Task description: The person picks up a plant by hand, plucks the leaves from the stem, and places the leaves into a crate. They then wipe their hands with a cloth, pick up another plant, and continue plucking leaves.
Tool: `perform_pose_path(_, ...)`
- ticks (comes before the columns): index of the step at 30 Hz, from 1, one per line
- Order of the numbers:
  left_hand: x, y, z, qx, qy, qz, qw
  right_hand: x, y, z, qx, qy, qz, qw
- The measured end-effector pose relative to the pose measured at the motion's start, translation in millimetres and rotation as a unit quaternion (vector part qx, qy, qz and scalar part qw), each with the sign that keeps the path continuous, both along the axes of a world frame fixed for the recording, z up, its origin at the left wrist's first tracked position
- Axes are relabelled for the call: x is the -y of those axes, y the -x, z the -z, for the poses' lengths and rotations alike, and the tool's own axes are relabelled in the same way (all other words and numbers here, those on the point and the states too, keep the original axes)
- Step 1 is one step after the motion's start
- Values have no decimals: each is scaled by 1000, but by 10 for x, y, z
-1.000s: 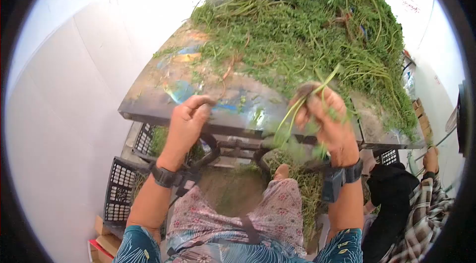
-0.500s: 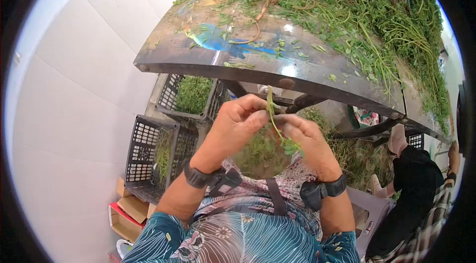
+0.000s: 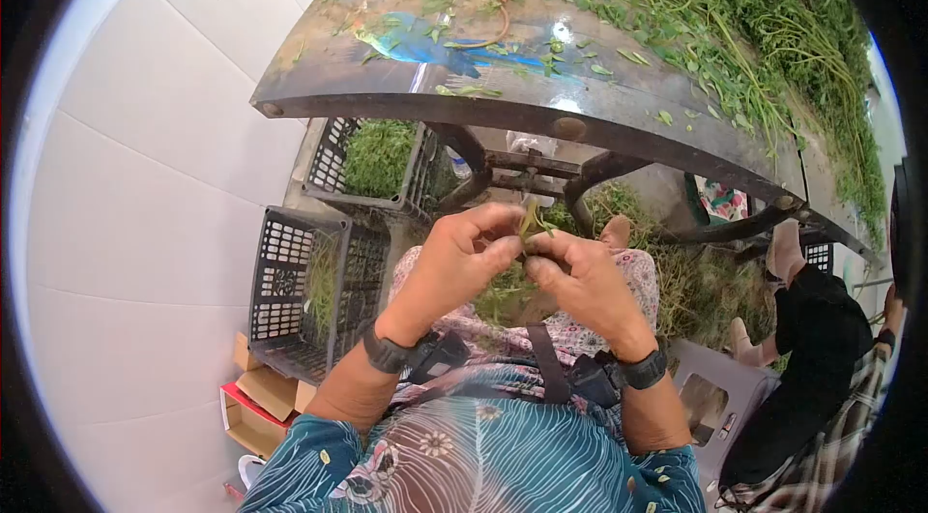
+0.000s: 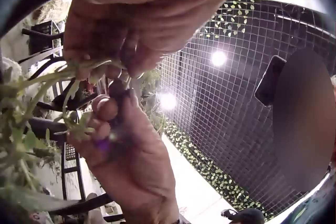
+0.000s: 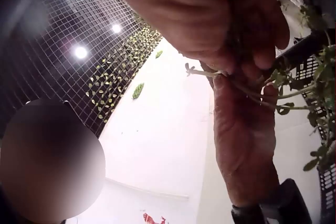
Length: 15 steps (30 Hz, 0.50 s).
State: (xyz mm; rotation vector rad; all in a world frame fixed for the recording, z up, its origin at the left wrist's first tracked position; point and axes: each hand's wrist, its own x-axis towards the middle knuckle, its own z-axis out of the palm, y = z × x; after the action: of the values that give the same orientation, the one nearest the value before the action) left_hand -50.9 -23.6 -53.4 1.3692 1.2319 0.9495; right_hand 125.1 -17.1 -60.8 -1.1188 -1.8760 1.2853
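Note:
Over the lap in the head view, the left hand [image 3: 462, 260] and right hand [image 3: 592, 283] meet at the fingertips around green stems [image 3: 531, 219]. Both hands pinch the stems between thumb and curled fingers. In the left wrist view the stems [image 4: 50, 77] run out leftward from between the two hands, with leafy ends hanging. Thin stems [image 5: 294, 107] with small leaves show in the right wrist view, beside the left hand [image 5: 244, 134]. Fingers hide the spot where the stems are held.
A table [image 3: 464, 109] bearing a heap of greens [image 3: 773, 20] stands ahead. Black crates [image 3: 290, 291] with greens sit on the left. Cut stems litter the floor [image 3: 696, 291]. Another person's legs [image 3: 802, 320] are at the right, near a grey stool [image 3: 710, 397].
The hands came together from apart above the table edge, down to the lap, with the stems now between both. The head view has tilted downward, showing more of the crates.

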Motion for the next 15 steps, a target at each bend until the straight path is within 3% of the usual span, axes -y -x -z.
perform_pose_path(1, 14, 23, -15, -21, 20, 14, 999, 13, 4, 13, 5, -17, 3, 1000)
perform_pose_path(6, 30, 80, 84, 81, 14, -6, 997, 47, -1, 121, 33, -125, 29, 991)
perform_pose_path(9, 69, 84, 119, 61, 27, -6, 998, 54, 0, 151, 67, -118, 60, 989)
perform_pose_path(12, 83, 40, 127, 50, 41, -2, 998, 9, 19, 292, 2, -35, 137, 990)
perform_pose_path(15, 72, -36, 89, 63, 50, -2, 997, -66, 24, 348, -95, 117, 157, 976)
